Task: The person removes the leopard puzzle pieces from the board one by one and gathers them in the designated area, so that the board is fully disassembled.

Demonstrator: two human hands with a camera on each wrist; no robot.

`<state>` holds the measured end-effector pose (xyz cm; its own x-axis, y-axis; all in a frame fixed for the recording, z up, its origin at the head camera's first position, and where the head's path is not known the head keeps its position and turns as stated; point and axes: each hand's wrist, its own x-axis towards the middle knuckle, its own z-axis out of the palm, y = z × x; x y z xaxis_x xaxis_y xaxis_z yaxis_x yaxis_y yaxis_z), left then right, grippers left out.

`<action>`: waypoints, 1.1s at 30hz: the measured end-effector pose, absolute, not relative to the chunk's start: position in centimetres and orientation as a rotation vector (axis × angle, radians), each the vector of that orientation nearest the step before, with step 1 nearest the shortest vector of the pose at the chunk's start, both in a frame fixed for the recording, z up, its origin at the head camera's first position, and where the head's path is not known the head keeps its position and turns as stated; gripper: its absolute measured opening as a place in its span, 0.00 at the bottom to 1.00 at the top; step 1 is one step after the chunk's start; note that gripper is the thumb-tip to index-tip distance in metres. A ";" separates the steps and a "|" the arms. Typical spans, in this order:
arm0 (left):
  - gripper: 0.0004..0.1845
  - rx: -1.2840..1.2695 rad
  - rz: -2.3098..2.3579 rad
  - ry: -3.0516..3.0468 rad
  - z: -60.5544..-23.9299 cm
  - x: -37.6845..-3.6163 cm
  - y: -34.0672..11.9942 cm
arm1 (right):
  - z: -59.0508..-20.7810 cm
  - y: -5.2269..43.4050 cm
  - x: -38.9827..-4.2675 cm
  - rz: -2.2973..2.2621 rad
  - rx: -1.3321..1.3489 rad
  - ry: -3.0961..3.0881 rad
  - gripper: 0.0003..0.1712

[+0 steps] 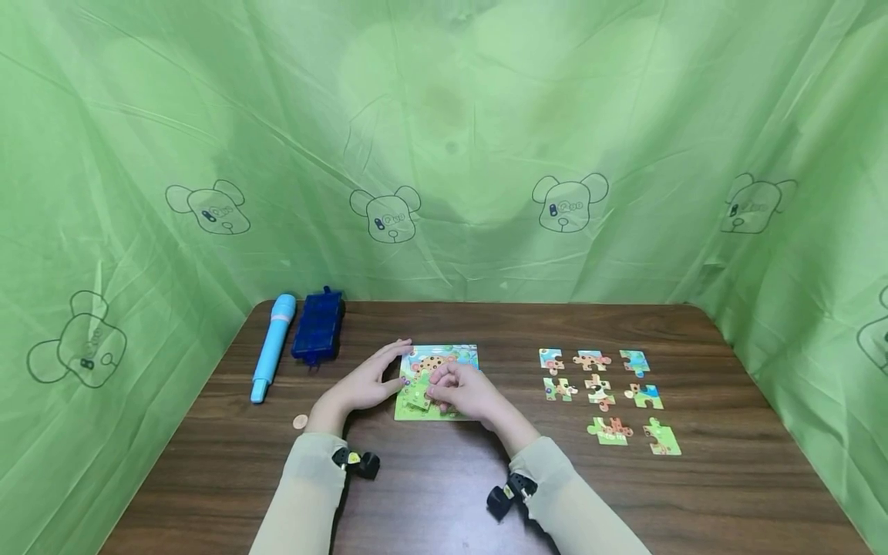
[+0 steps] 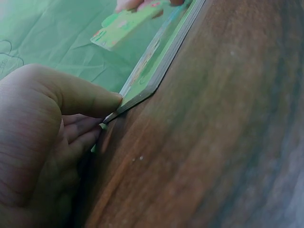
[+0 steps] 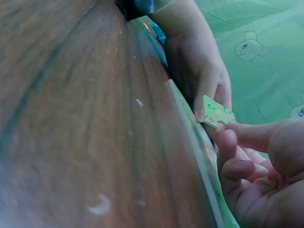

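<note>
A green puzzle board point(image 1: 444, 362) lies flat on the brown table. My left hand point(image 1: 397, 366) holds its left edge; in the left wrist view the thumb point(image 2: 95, 97) bears on the board's corner point(image 2: 142, 88) with the fingers curled just below it. Over the board's lower left part, my right hand point(image 1: 437, 393) pinches a small green puzzle piece point(image 3: 216, 113) between thumb and forefinger. The same piece point(image 2: 121, 26) hangs tilted just above the board. Several loose puzzle pieces point(image 1: 600, 391) lie in rows to the right of the board.
A light blue pen-like tool point(image 1: 273, 347) and a dark blue box point(image 1: 317, 335) lie at the back left. A small coin point(image 1: 300, 421) sits near my left wrist. Green cloth point(image 1: 444, 154) walls in the table point(image 1: 430, 493) on three sides.
</note>
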<state>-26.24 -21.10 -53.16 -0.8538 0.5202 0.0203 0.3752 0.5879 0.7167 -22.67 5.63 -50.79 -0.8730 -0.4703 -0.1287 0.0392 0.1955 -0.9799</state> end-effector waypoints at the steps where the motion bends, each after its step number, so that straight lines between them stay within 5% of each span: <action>1: 0.36 0.743 1.112 2.623 -53.2 -26.2 -21.1 | -50.6 5.9 -22.7 -1.723 -0.400 2.071 0.10; 21: 0.38 0.752 1.070 2.623 -53.4 -25.7 -20.8 | -44.2 17.4 -21.8 -1.666 -0.460 2.196 0.15; 33: 0.38 0.713 1.080 2.604 -53.0 -26.0 -21.1 | -44.5 25.9 -20.8 -1.679 -0.362 2.281 0.26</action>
<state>-25.97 -21.14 -52.99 -0.8544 0.5189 -0.0277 0.3470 0.6094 0.7128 -20.82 25.87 -44.46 -0.9279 -0.3644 -0.0793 -0.0325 0.2908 -0.9562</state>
